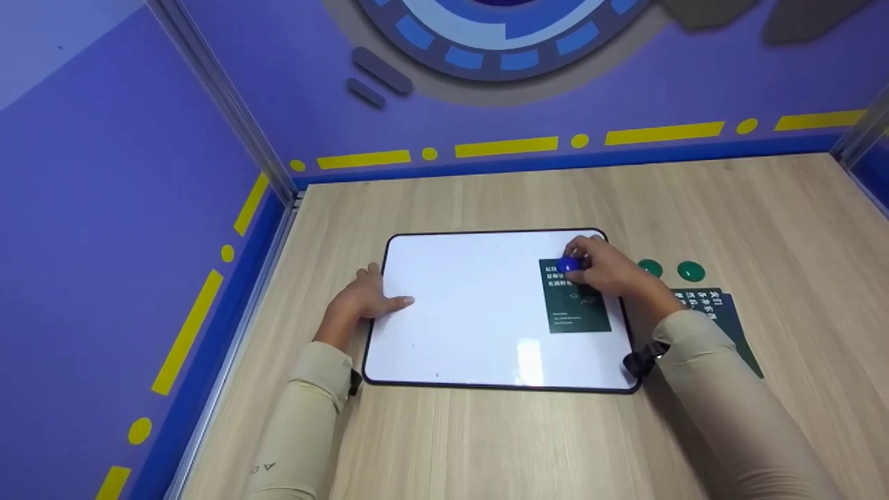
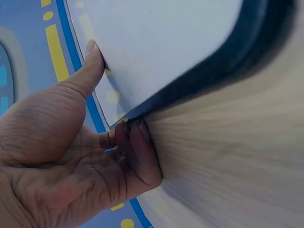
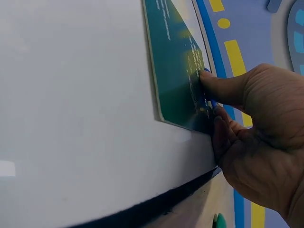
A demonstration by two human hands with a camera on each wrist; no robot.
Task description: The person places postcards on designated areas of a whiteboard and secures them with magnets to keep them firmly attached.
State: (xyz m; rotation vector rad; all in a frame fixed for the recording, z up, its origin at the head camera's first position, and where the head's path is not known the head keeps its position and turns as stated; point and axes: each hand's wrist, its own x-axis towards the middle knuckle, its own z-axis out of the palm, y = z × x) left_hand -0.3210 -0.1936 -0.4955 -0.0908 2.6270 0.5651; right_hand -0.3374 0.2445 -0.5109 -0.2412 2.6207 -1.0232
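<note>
A whiteboard (image 1: 465, 305) with a black rim lies on the wooden table. My left hand (image 1: 360, 297) grips its left edge; in the left wrist view the thumb (image 2: 90, 66) lies over the white surface and the fingers curl against the rim. On the board's right side lies a dark green card (image 1: 580, 312) with white print. With my right hand (image 1: 604, 267) I pinch a round blue magnet (image 1: 568, 265) at the card's upper edge. The right wrist view shows the card (image 3: 173, 71) flat on the board, the magnet mostly hidden by the fingers.
Two round green magnets (image 1: 691, 271) lie on the table right of the board, one partly behind my right wrist. Below them are more dark green cards (image 1: 740, 326), partly covered by the right arm. A blue wall with yellow marks (image 1: 507, 146) borders the table's back.
</note>
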